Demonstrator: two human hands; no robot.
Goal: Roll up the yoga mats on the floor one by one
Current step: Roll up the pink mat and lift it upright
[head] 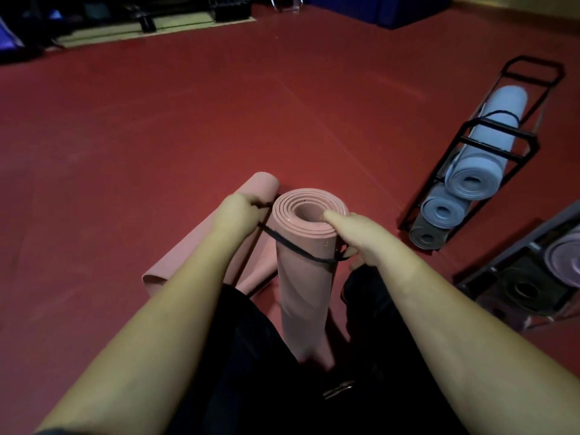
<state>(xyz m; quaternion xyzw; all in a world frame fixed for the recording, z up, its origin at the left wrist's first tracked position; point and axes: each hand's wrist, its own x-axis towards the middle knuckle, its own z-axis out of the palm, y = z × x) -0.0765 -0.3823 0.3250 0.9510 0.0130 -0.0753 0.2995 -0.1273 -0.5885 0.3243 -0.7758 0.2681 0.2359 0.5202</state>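
Step in hand, by judgement: securing a finished roll. The pink mat is fully rolled and stands on end on the floor between the person's dark-trousered legs, directly between the two hands. Its spiral top end faces the camera. A black strap runs slantwise across the upper part of the roll, from the left hand down to the right hand.

Left hand: positioned at the left side of the roll's top, fingers curled and pinching the strap end. Forearm extended forward, back of the hand toward the camera.

Right hand: positioned at the right side of the roll. The thumb lies across the top rim of the spiral; the lower fingers curl round the strap where it meets the roll's right side. Whether a buckle or loop sits there cannot be told.

Next move, by judgement: draw the strap taut round the roll and fasten it, keeping the roll upright and the layers tight so the spiral does not loosen.

Beyond the left hand, a second pink mat lies on the floor, loosely curled and not tied; it appears to be the next item.

Far right of the right hand, a black rack holds rolled blue and grey mats. A second rack nearer the right edge holds more.
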